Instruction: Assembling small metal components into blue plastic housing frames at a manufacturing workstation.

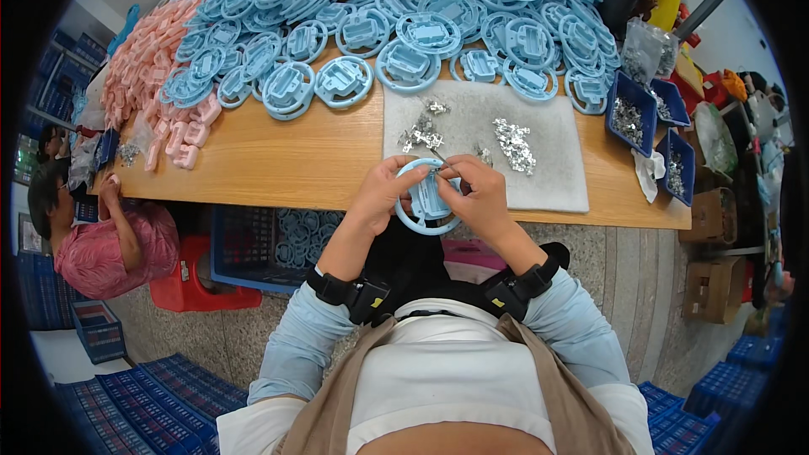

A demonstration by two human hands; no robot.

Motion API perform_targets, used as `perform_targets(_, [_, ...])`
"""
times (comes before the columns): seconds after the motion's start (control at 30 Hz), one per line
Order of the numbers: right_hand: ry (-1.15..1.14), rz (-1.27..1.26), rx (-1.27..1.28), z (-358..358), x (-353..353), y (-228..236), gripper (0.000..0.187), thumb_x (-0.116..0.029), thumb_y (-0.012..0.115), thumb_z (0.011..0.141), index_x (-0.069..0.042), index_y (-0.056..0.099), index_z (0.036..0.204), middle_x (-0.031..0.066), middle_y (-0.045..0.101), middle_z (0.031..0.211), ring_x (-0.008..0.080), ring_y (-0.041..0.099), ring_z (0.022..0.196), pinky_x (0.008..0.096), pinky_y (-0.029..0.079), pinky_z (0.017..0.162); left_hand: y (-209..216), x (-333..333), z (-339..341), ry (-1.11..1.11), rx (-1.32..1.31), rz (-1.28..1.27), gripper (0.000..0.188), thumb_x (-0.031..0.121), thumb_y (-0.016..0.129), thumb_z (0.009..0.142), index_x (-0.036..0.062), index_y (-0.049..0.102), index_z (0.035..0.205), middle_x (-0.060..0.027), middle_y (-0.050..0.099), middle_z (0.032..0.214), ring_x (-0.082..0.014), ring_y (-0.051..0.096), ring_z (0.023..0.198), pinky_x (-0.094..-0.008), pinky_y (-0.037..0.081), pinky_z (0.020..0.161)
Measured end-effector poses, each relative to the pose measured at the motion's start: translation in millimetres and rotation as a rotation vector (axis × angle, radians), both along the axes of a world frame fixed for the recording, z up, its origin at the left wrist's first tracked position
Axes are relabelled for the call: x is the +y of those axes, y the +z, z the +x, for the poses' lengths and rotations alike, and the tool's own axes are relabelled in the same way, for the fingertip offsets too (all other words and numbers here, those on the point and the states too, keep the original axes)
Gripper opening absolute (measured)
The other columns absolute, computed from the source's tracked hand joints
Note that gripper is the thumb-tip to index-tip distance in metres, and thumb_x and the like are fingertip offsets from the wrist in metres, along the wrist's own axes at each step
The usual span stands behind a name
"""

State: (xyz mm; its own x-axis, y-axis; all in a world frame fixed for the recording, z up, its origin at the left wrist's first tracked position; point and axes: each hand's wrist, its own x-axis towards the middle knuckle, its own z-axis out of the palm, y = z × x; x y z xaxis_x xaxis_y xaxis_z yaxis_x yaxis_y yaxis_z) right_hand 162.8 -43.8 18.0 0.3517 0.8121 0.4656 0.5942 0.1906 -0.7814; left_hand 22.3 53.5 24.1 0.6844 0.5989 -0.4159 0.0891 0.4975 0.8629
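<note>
A light-blue round plastic frame (428, 200), shaped like a small steering wheel, is held at the table's front edge. My left hand (381, 194) grips its left and upper rim, fingers closed round it. Over its upper right side, my right hand (474, 194) pinches a thin dark rod-like tool (440, 157); its tip and any small part at the fingertips are too small to make out. Just beyond my hands, small shiny metal pieces (421, 136) lie on a grey-white mat (560, 164), with a second metal pile (515, 146) to the right.
Many similar blue frames (430, 34) are heaped across the back of the wooden table (278, 170). Pink plastic parts (147, 59) pile up at left. Blue bins (630, 114) of small metal parts stand at right. Another person (114, 240) sits at the left by a red stool (202, 278).
</note>
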Motion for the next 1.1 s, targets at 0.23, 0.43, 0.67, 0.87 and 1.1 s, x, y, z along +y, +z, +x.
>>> perform_targets(0.23, [0.024,-0.113,0.153,1,-3,4,0.01,-0.005,0.065,0.069,-0.001,0.062,0.077,0.0071,0.062,0.081,0.0177,0.057,0.053,0.0255,0.043,0.047,-9,-6,6,0.092,0.043,0.096,0.03,0.02,0.066,0.08,0.0031,0.053,0.1,0.0005,0.059,0.072,-0.0021,0.049,0.049,-0.0155,0.038,0.041])
perform_targets(0.43, [0.11,-0.038,0.011,9,-2,-2,0.021,-0.004,0.065,0.07,-0.006,0.065,0.092,0.0077,0.06,0.084,0.021,0.059,0.061,0.0283,0.046,0.053,-2,-9,7,0.093,0.068,0.142,0.031,0.019,0.067,0.078,0.0031,0.053,0.102,0.0014,0.058,0.072,-0.0011,0.049,0.051,-0.0142,0.034,0.042])
perform_targets(0.67, [0.071,-0.124,-0.07,0,-10,10,0.018,-0.007,0.064,0.072,-0.009,0.067,0.089,0.0065,0.058,0.089,0.0234,0.06,0.068,0.0321,0.048,0.059,0,-16,4,0.133,0.047,0.155,0.034,0.017,0.067,0.078,0.0041,0.052,0.106,0.0028,0.058,0.073,-0.0007,0.049,0.055,-0.0141,0.034,0.044])
perform_targets(0.87, [0.098,-0.22,0.343,10,-5,1,0.016,-0.009,0.063,0.071,-0.005,0.068,0.085,0.0079,0.057,0.084,0.0169,0.054,0.063,0.0264,0.043,0.056,7,-18,4,0.118,0.028,0.159,0.037,0.014,0.068,0.075,0.0029,0.051,0.106,0.0019,0.058,0.075,-0.0021,0.05,0.058,-0.0153,0.036,0.048])
perform_targets(1.1, [0.056,-0.24,0.238,5,3,3,0.019,-0.01,0.063,0.071,-0.004,0.066,0.089,0.0096,0.055,0.08,0.0181,0.053,0.063,0.0281,0.042,0.056,0,-16,-3,0.048,-0.029,0.0,0.031,0.008,0.068,0.073,0.0002,0.056,0.1,-0.0018,0.06,0.081,-0.0072,0.056,0.07,-0.0191,0.044,0.058])
